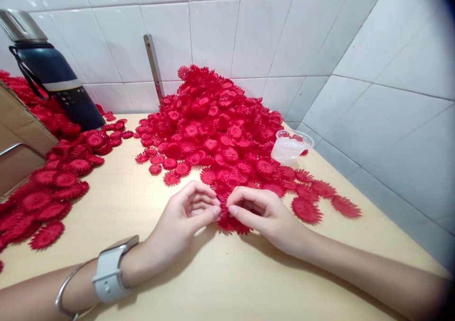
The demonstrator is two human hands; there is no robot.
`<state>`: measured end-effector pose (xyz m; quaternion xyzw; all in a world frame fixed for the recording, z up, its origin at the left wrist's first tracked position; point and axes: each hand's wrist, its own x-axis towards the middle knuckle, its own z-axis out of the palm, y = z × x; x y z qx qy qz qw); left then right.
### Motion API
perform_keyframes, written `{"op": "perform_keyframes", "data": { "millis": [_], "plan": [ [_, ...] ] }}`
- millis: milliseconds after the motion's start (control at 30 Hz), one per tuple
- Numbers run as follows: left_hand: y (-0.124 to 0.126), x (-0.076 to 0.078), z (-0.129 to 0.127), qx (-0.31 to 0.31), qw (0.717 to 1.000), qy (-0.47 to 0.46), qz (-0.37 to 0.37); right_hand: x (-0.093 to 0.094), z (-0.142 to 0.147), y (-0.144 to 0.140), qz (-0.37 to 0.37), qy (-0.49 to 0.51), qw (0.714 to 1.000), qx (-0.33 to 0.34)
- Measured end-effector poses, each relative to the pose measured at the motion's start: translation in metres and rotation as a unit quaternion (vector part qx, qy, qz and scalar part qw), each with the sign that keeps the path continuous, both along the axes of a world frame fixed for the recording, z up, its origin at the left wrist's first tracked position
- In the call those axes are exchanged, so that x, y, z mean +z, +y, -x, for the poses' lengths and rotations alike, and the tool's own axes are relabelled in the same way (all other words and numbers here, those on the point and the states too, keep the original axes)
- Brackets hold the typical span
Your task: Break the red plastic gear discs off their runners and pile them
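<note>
My left hand (190, 209) and my right hand (268, 212) face each other low over the table, each closed in a pinch of thumb and forefinger. Between their fingertips is a red fringed flower disc (223, 209), which both seem to grip by its edges. More red discs lie directly behind and below it, so its outline is hard to separate. A large heap of the same red flower discs (213, 122) rises just beyond my hands. My left wrist wears a pale watch and a metal bangle.
A dark blue flask (64, 84) leans at the left, amid more red discs (39, 200) and beside a cardboard box (21, 136). A clear plastic cup (287, 148) lies at the heap's right. White tiled walls (220, 32) bound the table (199, 283); a metal strip (153, 67) stands against one.
</note>
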<state>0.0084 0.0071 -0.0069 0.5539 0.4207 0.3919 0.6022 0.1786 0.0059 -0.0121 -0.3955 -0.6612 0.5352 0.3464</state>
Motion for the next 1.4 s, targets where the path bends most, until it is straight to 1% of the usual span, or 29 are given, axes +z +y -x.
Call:
{"op": "perform_keyframes", "data": {
  "millis": [100,233,400,600,833,1000,1100,1267,1400],
  "plan": [
    [0.0008,-0.0013,0.0002,-0.004,1.0,0.007,0.018,-0.0005,0.0006,0.0004,-0.013,-0.015,1.0,-0.005],
    [0.0001,-0.0039,-0.0003,-0.037,0.998,-0.007,0.048,-0.0008,0.0017,0.0002,-0.034,-0.028,0.999,-0.005],
    [-0.0011,-0.0014,-0.0014,-0.024,0.999,0.006,0.037,-0.0006,0.002,-0.0005,-0.041,-0.029,0.999,0.002],
    [-0.0017,0.0008,-0.0008,-0.03,0.999,0.011,0.034,-0.0012,0.0029,0.0001,-0.028,-0.014,0.999,0.013],
    [-0.0011,-0.0006,-0.0003,-0.027,0.999,0.011,0.036,0.0001,0.0005,-0.0011,-0.011,-0.015,1.0,0.003],
    [-0.0006,-0.0026,0.0001,-0.017,0.999,0.001,0.028,-0.0016,0.0007,0.0011,0.021,0.019,0.999,-0.015],
    [-0.0007,-0.0027,0.0002,-0.022,0.999,-0.008,0.029,-0.0035,0.0007,0.0018,0.034,0.042,0.998,-0.031],
    [-0.001,-0.0008,-0.0001,-0.024,0.999,-0.009,0.032,-0.0035,-0.0008,0.0015,0.036,0.054,0.997,-0.033],
    [-0.0012,0.0003,-0.0008,-0.036,0.998,-0.016,0.042,-0.0035,-0.0015,0.0017,0.01,0.043,0.999,-0.024]
  ]
}}
